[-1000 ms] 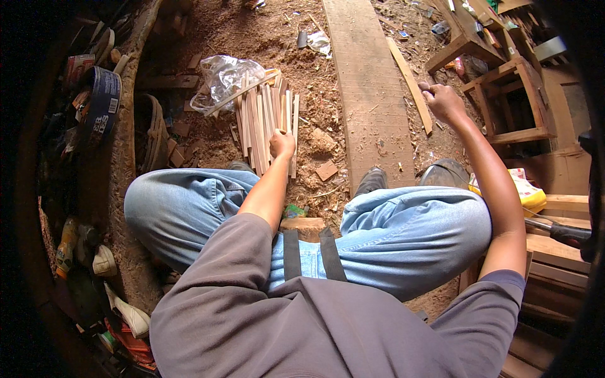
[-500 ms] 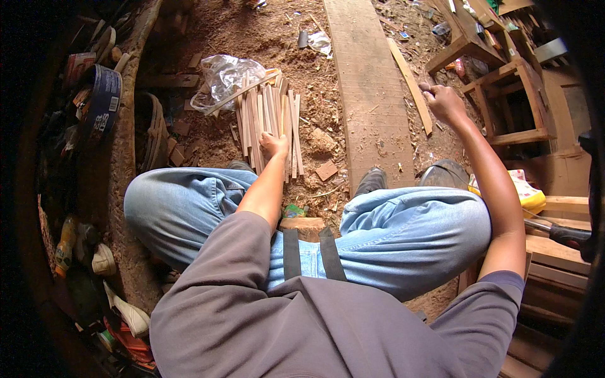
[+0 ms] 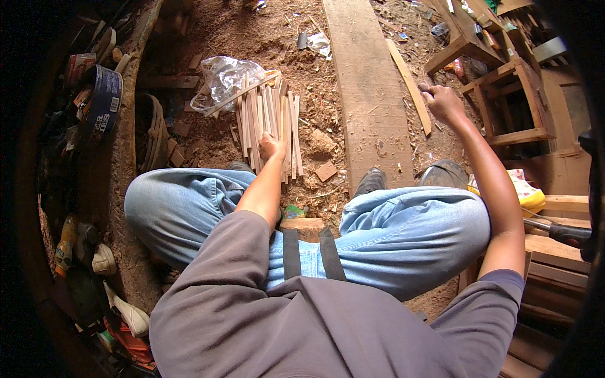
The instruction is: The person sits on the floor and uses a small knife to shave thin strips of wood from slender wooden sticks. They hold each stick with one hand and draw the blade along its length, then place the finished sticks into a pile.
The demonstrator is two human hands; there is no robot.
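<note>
Floor (image 3: 277, 38) strewn w/ wood shavings (image 3: 296, 82). Bundle of thin wood sticks (image 3: 254, 126) lies on it, ahead of L knee (image 3: 148, 195), just beside clear plastic bag (image 3: 227, 77); one stick (image 3: 242, 94) crosses far end. L hand (image 3: 272, 146) at near part of bundle, fingers curled; can't tell how far grip is closed or if a stick is held. R hand (image 3: 444, 104) near long wood strip (image 3: 409, 88), fingers bent; grip contents unclear, degree of closure can't be told. Wide plank (image 3: 372, 113) runs betw. hands. Wood frame (image 3: 539, 94) stands to R.
</note>
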